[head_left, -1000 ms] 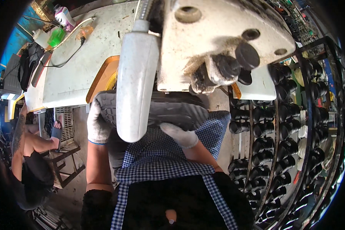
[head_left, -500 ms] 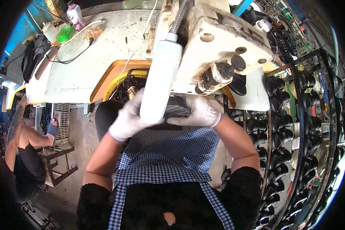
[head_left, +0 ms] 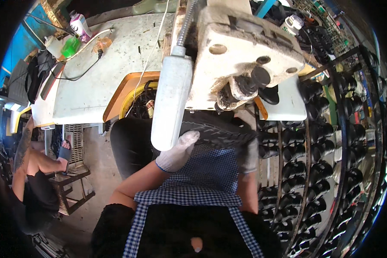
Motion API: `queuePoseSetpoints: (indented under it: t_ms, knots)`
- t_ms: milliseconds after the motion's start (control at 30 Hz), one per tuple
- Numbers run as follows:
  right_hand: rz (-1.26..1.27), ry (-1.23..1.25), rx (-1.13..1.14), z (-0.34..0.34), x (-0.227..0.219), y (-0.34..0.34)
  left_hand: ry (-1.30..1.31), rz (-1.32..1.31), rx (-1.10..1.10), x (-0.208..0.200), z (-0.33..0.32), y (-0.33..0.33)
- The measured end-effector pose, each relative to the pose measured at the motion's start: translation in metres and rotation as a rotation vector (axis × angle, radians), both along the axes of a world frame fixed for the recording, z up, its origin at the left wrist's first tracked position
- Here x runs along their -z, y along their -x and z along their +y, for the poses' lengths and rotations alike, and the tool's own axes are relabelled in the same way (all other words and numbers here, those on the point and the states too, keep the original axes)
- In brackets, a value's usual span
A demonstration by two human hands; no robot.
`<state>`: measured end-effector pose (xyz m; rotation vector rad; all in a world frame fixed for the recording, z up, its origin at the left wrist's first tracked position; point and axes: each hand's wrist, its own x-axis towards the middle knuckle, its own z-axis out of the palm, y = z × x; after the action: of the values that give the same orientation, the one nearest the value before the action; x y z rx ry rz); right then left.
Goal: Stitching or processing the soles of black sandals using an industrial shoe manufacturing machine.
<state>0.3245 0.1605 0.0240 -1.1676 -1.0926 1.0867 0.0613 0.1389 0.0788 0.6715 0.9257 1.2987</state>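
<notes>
In the head view, a long black shoe [head_left: 221, 134], its treaded sole turned up, lies slantwise right of the centre of the frame, just below the white, grime-stained metal machine head [head_left: 245, 47] and above a blue-and-white checked cloth apron [head_left: 193, 195]. The left hand [head_left: 178, 152], in a white knit glove, grips the shoe's near edge, thumb pressed on the sole, fingers hidden. The right hand [head_left: 247, 155], also gloved, is blurred at the shoe's right end; whether it is closed there I cannot tell. A pale grey rounded lamp-like housing [head_left: 172, 103] hides the shoe's left end. The step in hand looks like turning or positioning the shoe at the machine; the next move probably calls for a steady two-handed hold, clear of that housing.
</notes>
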Motion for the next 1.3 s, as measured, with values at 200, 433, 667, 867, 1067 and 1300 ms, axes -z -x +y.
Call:
queuePoseSetpoints:
  t_ms: [200,433,667,867,1067,1300]
  knots:
    - [0.284,-0.202,0.042,-0.001,-0.070,-0.033,-0.053,-0.581,0.091,-0.017,-0.007,-0.001]
    - [0.977,0.176,-0.681,-0.032,-0.042,-0.052,0.098,-0.510,0.323,-0.028,-0.012,0.009]
    - [0.355,0.363,-0.545,-0.113,-0.016,-0.076,-0.011,-0.589,0.545,0.051,0.007,-0.017]
    - [-0.031,0.109,0.338,-0.046,-0.052,-0.123,-0.353,1.027,0.632,0.070,0.010,-0.007]
    - [-1.290,0.206,0.255,0.112,-0.065,-0.160,-0.042,1.060,0.750,0.057,-0.017,0.014]
    - [-1.329,-0.079,0.609,0.167,-0.061,-0.112,-0.026,1.222,0.687,0.062,-0.014,0.013]
